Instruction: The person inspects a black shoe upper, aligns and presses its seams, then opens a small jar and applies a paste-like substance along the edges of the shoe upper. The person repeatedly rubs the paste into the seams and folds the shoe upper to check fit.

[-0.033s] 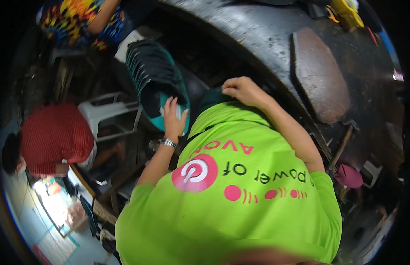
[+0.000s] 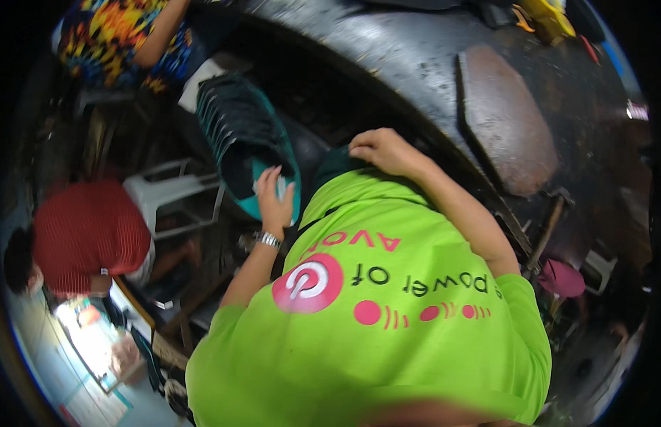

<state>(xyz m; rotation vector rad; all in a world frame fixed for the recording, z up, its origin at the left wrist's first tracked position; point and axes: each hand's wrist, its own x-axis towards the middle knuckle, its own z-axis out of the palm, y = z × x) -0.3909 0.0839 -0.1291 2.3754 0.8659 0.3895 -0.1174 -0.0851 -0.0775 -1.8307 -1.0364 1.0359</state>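
Observation:
My left hand (image 2: 276, 203), with a metal watch on the wrist, reaches into the near end of an oval teal tub (image 2: 249, 207). Its fingers and thumb bend around a small whitish piece (image 2: 281, 188), too blurred to name. A row of black, curved, overlapping pieces (image 2: 238, 114) fills the far part of the tub. Over my lap, my right hand (image 2: 387, 151) has its fingers curled at dark green cloth (image 2: 337, 165). Whether anything is pinched in them is hidden.
To the right stands a dark worktable (image 2: 416, 64) bearing a thick brown slab (image 2: 508, 121). A hammer (image 2: 547, 228) is by its edge. At left are a white plastic stool (image 2: 170, 191) and a person in red (image 2: 92, 231); another person in a patterned shirt (image 2: 117, 39) sits beyond the tub.
The whole view has shifted slightly. My left hand stays at the tub's near end, its fingers a little less spread. My right hand keeps its place at the cloth.

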